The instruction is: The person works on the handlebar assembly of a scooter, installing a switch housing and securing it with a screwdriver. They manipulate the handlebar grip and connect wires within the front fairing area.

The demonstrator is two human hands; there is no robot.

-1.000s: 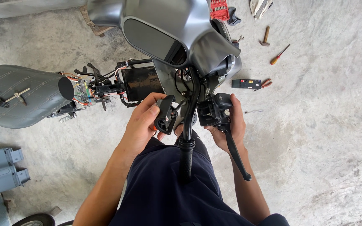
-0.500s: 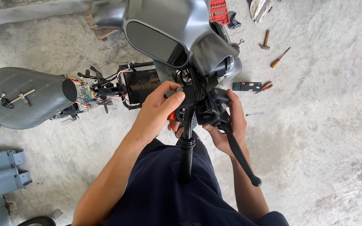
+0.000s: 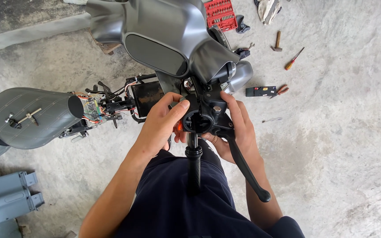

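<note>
Switch housing (image 3: 201,117) sat on handlebar (image 3: 193,163), under grey cowl (image 3: 164,39) | left hand (image 3: 159,125) grasping its left side, right hand (image 3: 239,128) clasping right side by brake lever (image 3: 243,165) | advice: keep halves aligned, support evenly, wires free.

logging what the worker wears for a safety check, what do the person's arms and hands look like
Both hands are bare: no gloves, rings or watch show on the left hand or the right hand. The forearms are uncovered too, with no sleeves reaching them. Dark navy clothing shows below, between the arms.
</note>
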